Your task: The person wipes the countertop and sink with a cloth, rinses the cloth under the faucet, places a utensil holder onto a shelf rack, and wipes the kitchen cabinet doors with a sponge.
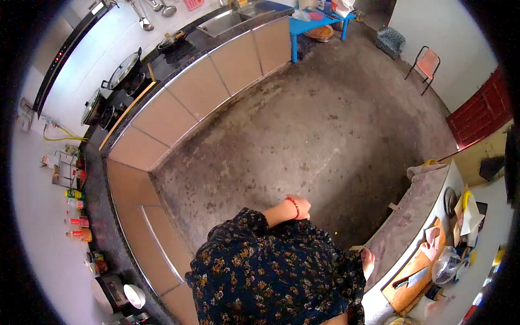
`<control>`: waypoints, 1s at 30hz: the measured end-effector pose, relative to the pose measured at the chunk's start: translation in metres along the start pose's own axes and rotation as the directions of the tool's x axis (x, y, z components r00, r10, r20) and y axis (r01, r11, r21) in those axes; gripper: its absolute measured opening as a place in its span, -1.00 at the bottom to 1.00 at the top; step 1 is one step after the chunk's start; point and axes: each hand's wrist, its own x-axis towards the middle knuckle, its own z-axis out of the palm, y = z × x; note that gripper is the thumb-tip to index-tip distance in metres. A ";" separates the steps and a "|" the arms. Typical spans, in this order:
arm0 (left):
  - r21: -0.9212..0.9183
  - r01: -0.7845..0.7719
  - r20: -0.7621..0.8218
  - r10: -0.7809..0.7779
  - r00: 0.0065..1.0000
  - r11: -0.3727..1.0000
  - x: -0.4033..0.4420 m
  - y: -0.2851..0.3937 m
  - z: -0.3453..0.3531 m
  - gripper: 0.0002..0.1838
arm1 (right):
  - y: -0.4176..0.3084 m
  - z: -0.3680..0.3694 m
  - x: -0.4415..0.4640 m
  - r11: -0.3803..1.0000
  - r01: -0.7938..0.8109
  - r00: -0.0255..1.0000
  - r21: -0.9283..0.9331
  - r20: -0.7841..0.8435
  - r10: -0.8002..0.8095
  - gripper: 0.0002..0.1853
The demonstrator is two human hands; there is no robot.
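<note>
My left hand (299, 207), with a red beaded bracelet on its wrist, is in front of my body over the grey floor. Its fingers are curled closed, and whatever they may hold is hidden. My right hand (368, 262) hangs at my right side, beside the edge of the white table (376, 303); its fingers are too small and partly hidden to read. A wooden cutting board (425, 262) lies on that table, with a knife (413, 277) and a piece of raw meat (431, 242) on it.
A dark counter (111, 203) runs along the left and back, bearing covered pans (123, 70), bottles (81, 234) and a white bowl (134, 296). Farther back stand a blue table (319, 24) and an orange chair (428, 62). A plastic bag (445, 265) lies beside the board.
</note>
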 end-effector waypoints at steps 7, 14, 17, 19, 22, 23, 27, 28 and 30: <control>0.135 -0.208 -0.134 0.226 0.965 0.969 0.031 0.039 -0.037 -0.62 | -0.033 -0.012 0.010 0.988 0.013 1.000 -0.154 0.013 -0.011 -0.76; 0.170 -0.289 0.005 0.292 0.956 0.942 0.052 0.048 -0.026 -0.62 | -0.008 0.003 -0.005 0.987 -0.124 0.992 -0.101 0.015 0.126 -0.75; 0.168 -0.297 0.039 0.295 0.955 0.940 0.053 0.047 -0.026 -0.61 | 0.013 0.010 -0.009 0.987 0.036 0.999 -0.154 0.028 -0.032 -0.74; 0.174 -0.297 0.038 0.295 0.955 0.939 0.058 0.041 -0.028 -0.62 | 0.002 0.009 -0.005 0.983 -0.009 0.999 -0.185 0.047 0.018 -0.74; 0.190 -0.203 0.004 0.206 0.979 0.961 0.055 0.036 -0.021 -0.63 | 0.001 0.015 -0.006 0.993 -0.070 0.996 -0.090 0.056 0.076 -0.74; 0.205 -0.166 -0.006 0.171 0.985 0.965 0.052 0.036 -0.019 -0.62 | 0.009 0.022 -0.007 0.998 -0.045 0.999 -0.051 0.026 0.046 -0.74; 0.165 -0.114 -0.039 0.122 0.992 0.980 0.040 0.044 0.005 -0.62 | 0.018 0.020 -0.011 1.000 0.009 0.995 -0.009 0.099 -0.008 -0.74; 0.138 -0.090 0.015 0.089 0.996 0.986 0.027 0.052 0.000 -0.61 | 0.016 0.012 -0.008 0.999 0.031 0.993 -0.019 0.111 -0.029 -0.74; 0.061 -0.191 -0.051 0.194 0.980 0.980 0.020 0.056 0.022 -0.59 | 0.020 0.002 -0.004 0.996 0.082 0.986 -0.035 0.149 -0.076 -0.73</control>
